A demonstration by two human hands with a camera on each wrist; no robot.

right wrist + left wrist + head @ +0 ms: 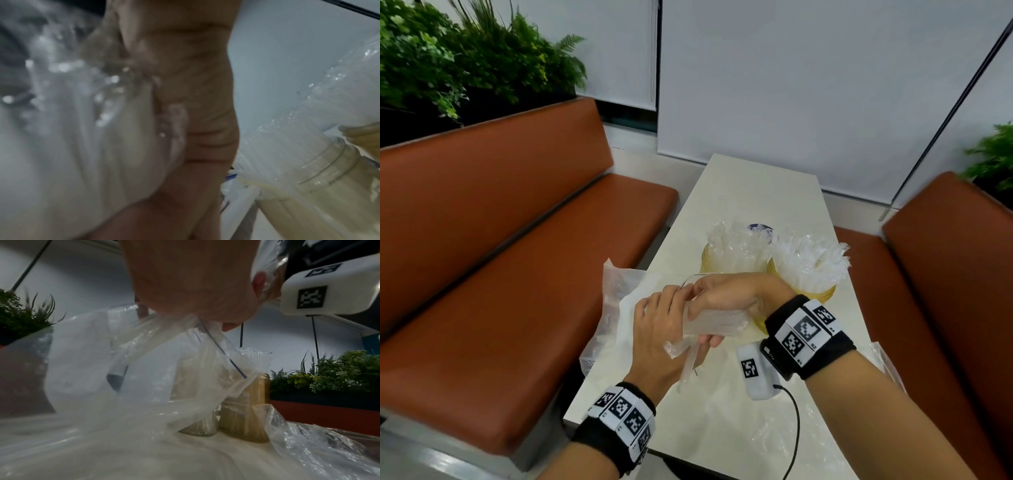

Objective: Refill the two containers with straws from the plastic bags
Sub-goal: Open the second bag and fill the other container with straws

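My right hand [726, 294] grips a bundle of wrapped straws [714, 323], and my left hand [664, 329] pinches the plastic bag [626, 298]; all this is just in front of the two containers [726, 263], which already stand full of straws. I judge the straws are very light and slippery in their wrappers, so I should grip the bundle around its middle. I can read no writing or brand; the wrist bands carry only black-and-white square markers.

The right hand [185, 113] holds wrapped straws [86, 138] near two straw-filled jars [320, 175].
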